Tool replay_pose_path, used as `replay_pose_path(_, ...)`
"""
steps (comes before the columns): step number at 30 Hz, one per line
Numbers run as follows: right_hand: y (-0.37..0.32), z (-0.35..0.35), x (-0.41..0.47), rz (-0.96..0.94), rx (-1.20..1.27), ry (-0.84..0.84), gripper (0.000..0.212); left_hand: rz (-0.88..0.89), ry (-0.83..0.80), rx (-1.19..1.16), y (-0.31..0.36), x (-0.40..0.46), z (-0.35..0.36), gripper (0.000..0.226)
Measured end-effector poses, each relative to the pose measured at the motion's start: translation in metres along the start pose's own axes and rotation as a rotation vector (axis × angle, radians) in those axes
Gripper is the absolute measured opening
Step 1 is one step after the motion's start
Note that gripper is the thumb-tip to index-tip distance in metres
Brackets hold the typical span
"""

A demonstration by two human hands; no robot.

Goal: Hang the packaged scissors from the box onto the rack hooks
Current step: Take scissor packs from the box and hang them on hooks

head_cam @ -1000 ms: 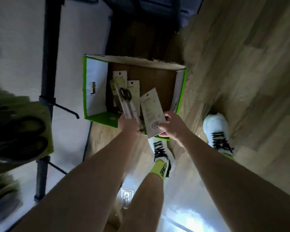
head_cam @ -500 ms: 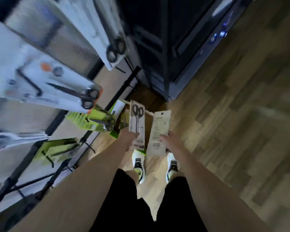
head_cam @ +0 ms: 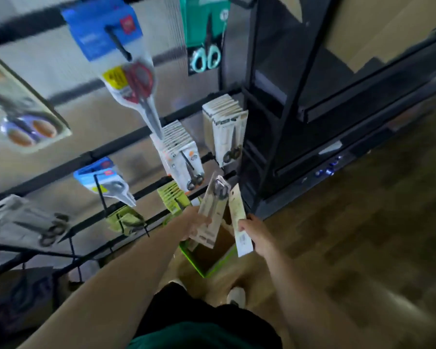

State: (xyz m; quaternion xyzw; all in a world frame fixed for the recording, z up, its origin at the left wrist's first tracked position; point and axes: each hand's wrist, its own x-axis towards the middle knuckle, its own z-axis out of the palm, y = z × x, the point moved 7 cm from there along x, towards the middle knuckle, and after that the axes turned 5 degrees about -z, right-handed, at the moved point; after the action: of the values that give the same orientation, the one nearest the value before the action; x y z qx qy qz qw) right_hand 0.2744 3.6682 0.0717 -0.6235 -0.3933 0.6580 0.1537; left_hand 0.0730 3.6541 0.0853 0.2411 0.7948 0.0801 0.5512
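Left hand (head_cam: 195,224): curled round the lower part of a packaged pair of scissors (head_cam: 212,210), handles uppermost, card tilted toward the rack. Right hand (head_cam: 256,231): a second pack (head_cam: 239,222) is pinched at its lower half, printed back showing, just right of the first. Below both hands, the green-edged box (head_cam: 212,258) is seen on the floor. Above the left hand, a matching beige stack (head_cam: 228,129) is hung on a hook. Judgement: one pack is best presented at a time, hang-hole lined up with the hook tip, card kept square, slid fully back.
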Motion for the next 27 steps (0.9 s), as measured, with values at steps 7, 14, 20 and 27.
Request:
replay_pose_path(7,-0.032,0.009,-0.019,-0.034,0.045,-0.064,0.02,0.118,-0.038,0.0,0.008,-0.019,-0.034,0.046)
replay_pose_path(14,-0.052,0.013,-0.044,-0.154,-0.152,0.115,0.024,0.227,-0.135,0.061,0.022,-0.044,-0.048,0.081)
replay_pose_path(20,-0.067,0.006,-0.062,-0.33,-0.144,0.241,0.034,0.308,-0.113,0.048,0.036,-0.064,-0.05,0.07)
replay_pose_path(27,-0.087,-0.013,-0.043,-0.322,-0.174,0.208,0.118,0.339,-0.052,-0.051,0.058,-0.071,-0.046,0.053)
